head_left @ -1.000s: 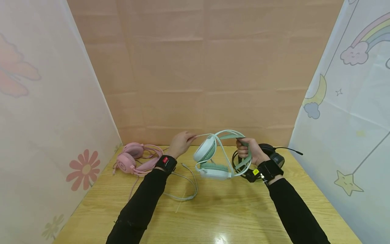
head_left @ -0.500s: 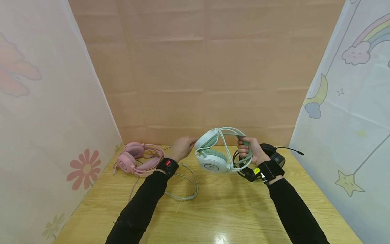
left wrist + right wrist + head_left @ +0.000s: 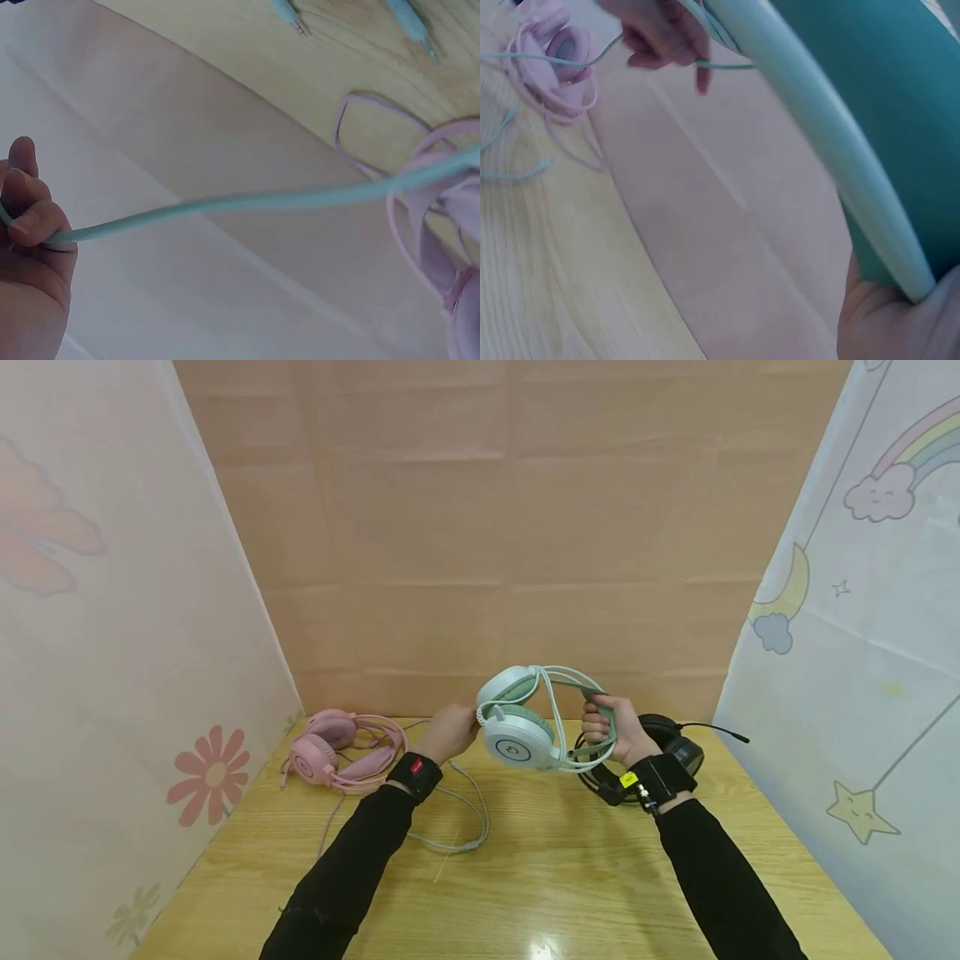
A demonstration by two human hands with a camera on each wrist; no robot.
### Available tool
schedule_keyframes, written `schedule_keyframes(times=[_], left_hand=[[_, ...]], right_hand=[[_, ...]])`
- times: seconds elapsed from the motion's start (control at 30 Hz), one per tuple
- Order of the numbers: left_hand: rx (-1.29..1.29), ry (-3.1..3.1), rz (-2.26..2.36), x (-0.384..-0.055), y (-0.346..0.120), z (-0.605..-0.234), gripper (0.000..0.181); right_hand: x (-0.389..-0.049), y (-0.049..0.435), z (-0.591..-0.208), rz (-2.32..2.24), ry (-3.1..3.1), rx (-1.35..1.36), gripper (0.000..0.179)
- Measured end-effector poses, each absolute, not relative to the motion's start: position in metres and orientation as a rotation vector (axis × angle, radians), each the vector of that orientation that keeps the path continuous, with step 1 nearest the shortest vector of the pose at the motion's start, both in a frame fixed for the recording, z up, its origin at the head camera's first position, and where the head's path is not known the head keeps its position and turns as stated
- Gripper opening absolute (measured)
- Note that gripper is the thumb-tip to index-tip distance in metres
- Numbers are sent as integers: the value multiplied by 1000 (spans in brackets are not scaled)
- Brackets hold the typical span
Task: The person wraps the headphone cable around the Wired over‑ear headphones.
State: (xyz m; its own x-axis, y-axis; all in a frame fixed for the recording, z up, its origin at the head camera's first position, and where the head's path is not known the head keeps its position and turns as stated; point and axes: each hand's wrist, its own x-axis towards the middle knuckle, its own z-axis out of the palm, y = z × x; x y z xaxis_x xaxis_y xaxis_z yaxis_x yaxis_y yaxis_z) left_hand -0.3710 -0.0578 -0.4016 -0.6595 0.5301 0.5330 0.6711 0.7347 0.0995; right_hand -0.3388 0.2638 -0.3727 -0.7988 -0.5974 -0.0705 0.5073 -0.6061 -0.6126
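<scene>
A white and mint-green pair of headphones is held above the table, with strands of its cable wrapped around the headband and ear cups. My right hand grips the headband, fingers curled around the green band. Beside the ear cups is my left hand; its fingertips are hidden in the head view. In the left wrist view, that hand pinches the mint cable between thumb and fingers. The cable's loose end, with its plugs, lies on the table.
Pink headphones lie at the table's left back. A black headset with a thin boom microphone lies behind my right wrist. A brown paper backdrop stands behind the wooden table, and patterned sheets flank it.
The headphones have tilted and risen slightly, so the round outer face of the lower ear cup shows. My left hand has come down a little, close to the cups. The right hand keeps its grip.
</scene>
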Motion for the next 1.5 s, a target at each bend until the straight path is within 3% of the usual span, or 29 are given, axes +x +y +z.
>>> schedule_keyframes(times=[0.63, 0.97, 1.23, 1.5], left_hand=[[-1032, -2410, -267, -366, -56, -418, 11], [-1093, -2486, -214, -359, -50, -423, 25], [-1185, -2452, -201, -352, -44, -425, 10], [-1218, -2499, -196, -345, -30, -417, 12]], right_hand=[[-335, 264, -365, -2675, 649, 95, 38], [-333, 259, -356, -2828, 606, 329, 35], [-336, 258, -359, -2939, 535, 458, 34], [-338, 257, -357, -3018, 658, 513, 34]])
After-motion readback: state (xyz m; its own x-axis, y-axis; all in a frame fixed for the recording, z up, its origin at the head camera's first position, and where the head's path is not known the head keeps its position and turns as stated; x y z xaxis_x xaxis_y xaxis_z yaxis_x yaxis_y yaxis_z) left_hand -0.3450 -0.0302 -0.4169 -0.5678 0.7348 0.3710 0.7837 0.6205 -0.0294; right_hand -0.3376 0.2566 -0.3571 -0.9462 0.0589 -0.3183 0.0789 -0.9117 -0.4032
